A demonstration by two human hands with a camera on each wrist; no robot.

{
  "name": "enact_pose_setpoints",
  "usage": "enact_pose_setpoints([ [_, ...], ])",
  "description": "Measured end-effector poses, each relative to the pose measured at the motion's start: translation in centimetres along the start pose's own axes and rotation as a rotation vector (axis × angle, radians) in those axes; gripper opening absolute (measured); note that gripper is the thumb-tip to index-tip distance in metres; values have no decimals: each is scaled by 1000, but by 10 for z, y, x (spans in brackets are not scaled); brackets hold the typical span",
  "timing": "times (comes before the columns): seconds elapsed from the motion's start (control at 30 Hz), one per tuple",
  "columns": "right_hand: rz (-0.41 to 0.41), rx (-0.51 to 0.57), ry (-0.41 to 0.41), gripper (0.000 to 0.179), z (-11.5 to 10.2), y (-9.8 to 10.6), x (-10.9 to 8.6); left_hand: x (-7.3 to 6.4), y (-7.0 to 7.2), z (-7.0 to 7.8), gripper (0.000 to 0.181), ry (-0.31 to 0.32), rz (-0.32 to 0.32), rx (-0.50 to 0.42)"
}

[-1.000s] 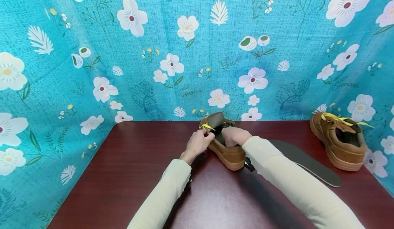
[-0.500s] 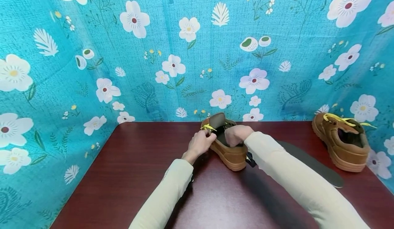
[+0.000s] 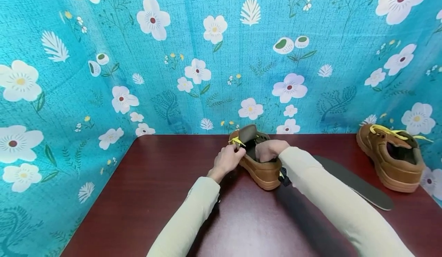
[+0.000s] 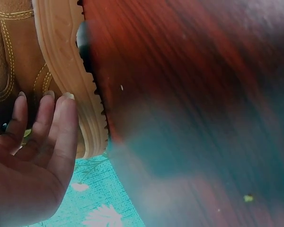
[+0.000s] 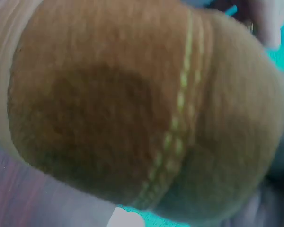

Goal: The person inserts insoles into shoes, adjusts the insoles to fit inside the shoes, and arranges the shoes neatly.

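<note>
One suede-textured, ridged-soled shoe (image 3: 259, 171): left hand (image 3: 227, 160) pinches its nine-o'clock edge; right hand (image 3: 271, 149) sits inside, grip hidden from me. Flat, elongated insole (image 3: 355, 181) at three o'clock.

The middle shoe (image 3: 263, 173) is brown with a tan sole (image 4: 61, 52), yellow stitching (image 5: 181, 101) and yellow laces (image 3: 236, 141); the right shoe (image 3: 397, 167) is brown, yellow-laced. Dark grey insole (image 3: 355, 182), reddish-brown wood-grained table (image 3: 165, 165), cream sleeves (image 3: 197, 207), turquoise curtain (image 3: 155, 67) with white flowers (image 3: 153, 19).
</note>
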State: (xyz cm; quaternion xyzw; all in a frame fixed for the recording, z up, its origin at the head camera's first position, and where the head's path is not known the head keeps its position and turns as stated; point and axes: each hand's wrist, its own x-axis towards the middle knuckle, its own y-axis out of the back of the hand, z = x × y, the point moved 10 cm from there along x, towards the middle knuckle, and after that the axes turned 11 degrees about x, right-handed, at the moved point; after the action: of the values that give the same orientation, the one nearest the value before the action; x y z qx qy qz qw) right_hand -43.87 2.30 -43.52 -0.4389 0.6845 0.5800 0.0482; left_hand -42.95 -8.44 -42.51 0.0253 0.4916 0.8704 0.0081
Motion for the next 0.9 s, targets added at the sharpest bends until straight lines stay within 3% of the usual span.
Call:
enact_pose_setpoints([
  [0.17,48,107,237,36,-10,10,-14,5,2,8,29,-13,17,70],
  [0.3,170,217,355,27,-15,25,-28,9,9,14,30,-57,2,160],
  [0.5,317,432,400,18,-9,43,-44,14,17,13,27,-156,-94,238],
  [0.67,544,430,410,17,-4,59,-59,17,18,7,27,-176,-177,234],
  [0.77,705,414,394,18,3,69,-68,17,20,9,31,-163,-164,247],
  [0.9,846,423,368,21,14,79,-74,18,32,16,33,-131,-58,279],
])
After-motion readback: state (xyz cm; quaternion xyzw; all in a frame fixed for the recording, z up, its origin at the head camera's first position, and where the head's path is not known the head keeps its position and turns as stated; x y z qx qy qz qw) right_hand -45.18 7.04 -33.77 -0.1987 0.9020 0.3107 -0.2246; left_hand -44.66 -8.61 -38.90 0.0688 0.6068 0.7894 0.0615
